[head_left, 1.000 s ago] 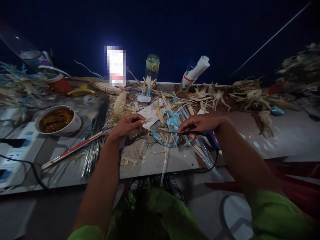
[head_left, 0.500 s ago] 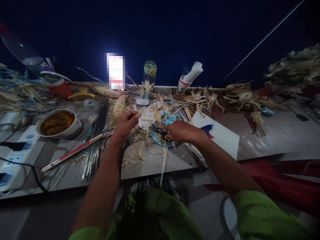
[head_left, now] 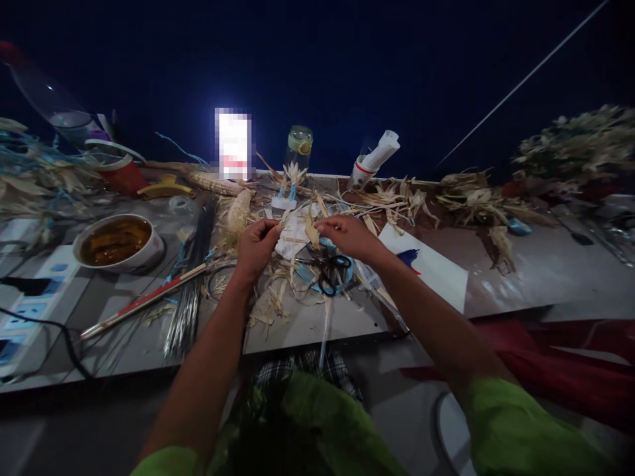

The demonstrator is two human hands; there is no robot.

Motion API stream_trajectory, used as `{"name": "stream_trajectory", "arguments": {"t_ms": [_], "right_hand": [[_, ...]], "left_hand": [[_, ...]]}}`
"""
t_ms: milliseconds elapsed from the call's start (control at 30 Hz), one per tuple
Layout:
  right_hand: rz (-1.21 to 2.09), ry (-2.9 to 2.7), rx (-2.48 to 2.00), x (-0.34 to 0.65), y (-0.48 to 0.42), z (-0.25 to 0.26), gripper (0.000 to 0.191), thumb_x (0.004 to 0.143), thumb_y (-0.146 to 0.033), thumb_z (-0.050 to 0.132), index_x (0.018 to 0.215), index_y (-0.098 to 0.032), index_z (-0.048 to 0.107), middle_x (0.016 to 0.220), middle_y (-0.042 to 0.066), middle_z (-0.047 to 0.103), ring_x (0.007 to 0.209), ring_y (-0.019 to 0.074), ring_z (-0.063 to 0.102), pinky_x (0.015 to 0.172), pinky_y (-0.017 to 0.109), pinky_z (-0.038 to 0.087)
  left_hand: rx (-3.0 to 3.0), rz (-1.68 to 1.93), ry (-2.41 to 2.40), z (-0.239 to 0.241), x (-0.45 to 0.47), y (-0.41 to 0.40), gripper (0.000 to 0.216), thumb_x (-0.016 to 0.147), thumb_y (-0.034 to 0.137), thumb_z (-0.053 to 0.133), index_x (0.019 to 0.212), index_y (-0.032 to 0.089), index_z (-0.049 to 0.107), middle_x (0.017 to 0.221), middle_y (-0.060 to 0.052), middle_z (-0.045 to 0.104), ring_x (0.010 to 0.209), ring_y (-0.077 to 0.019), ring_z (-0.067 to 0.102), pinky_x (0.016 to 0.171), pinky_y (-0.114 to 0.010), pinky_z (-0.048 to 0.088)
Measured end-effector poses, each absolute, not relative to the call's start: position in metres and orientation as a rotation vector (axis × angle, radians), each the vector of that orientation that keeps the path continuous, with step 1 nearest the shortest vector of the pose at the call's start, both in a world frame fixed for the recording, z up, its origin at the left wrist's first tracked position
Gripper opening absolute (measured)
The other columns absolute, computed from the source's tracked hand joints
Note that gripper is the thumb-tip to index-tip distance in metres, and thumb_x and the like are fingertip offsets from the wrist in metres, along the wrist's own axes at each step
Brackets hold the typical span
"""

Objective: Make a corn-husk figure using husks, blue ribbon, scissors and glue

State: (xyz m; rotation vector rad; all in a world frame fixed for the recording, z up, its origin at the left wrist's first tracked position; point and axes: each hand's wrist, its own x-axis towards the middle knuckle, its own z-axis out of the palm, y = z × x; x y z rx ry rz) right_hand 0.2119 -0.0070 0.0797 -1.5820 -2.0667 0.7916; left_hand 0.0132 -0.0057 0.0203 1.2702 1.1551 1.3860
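Note:
My left hand point(head_left: 259, 246) is closed in a pinch over the middle of the worktable, with a thin pale strip of corn husk point(head_left: 284, 221) at its fingertips. Facing it, my right hand point(head_left: 348, 236) has thumb and forefinger together beside a dry husk leaf point(head_left: 311, 231); whether it grips that leaf is unclear. Below my right hand, black-handled scissors point(head_left: 333, 270) lie on blue strips and husk scraps. White paper point(head_left: 294, 238) lies between the hands. Behind it stands a small husk figure point(head_left: 292, 185) with blue ties on a white base point(head_left: 284, 203).
To the left are a bowl of brown liquid point(head_left: 119, 243), a power strip point(head_left: 37, 304), a bundle of wires point(head_left: 186, 311) and a red-striped stick point(head_left: 149, 297). A green-lidded bottle point(head_left: 299, 145) and a paper cup point(head_left: 364, 170) stand behind. White card point(head_left: 436, 271) lies right.
My right hand has let go of the scissors, which now lie on the table. It has moved up and slightly left to the husk leaf. My left hand stays pinched, almost in place.

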Motion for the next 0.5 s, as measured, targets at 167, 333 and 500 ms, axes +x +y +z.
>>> {"name": "stream_trajectory", "arguments": {"t_ms": [167,333,500], "right_hand": [[1.197,-1.341,-1.377,0.171,0.013,0.065,0.029,0.07,-0.045,0.058,0.067,-0.016,0.055,0.054,-0.005,0.046,0.044,0.0049,0.034,0.043,0.021,0.025],[1.314,-1.122,-1.237,0.144,0.015,0.052,0.018,0.064,-0.031,0.061,0.062,-0.016,0.053,0.048,-0.008,0.041,0.042,0.003,0.033,0.042,0.019,0.024],[1.395,-0.923,-1.203,0.138,0.016,0.051,0.018,0.062,-0.03,0.061,0.062,-0.017,0.048,0.049,-0.009,0.043,0.041,0.0024,0.035,0.042,0.018,0.024]], "left_hand": [[1.323,1.412,1.184,0.019,0.016,-0.006,0.02,0.071,0.035,0.06,0.074,0.015,0.06,0.056,0.003,0.048,0.051,-0.007,0.039,0.048,-0.02,0.032],[1.286,1.423,1.174,0.016,0.016,-0.004,0.02,0.071,0.035,0.061,0.074,0.015,0.06,0.056,0.004,0.047,0.05,-0.007,0.038,0.047,-0.02,0.032],[1.269,1.449,1.215,0.013,0.015,-0.003,0.018,0.07,0.034,0.061,0.074,0.016,0.061,0.058,0.003,0.049,0.052,-0.0073,0.04,0.048,-0.019,0.032]]}}
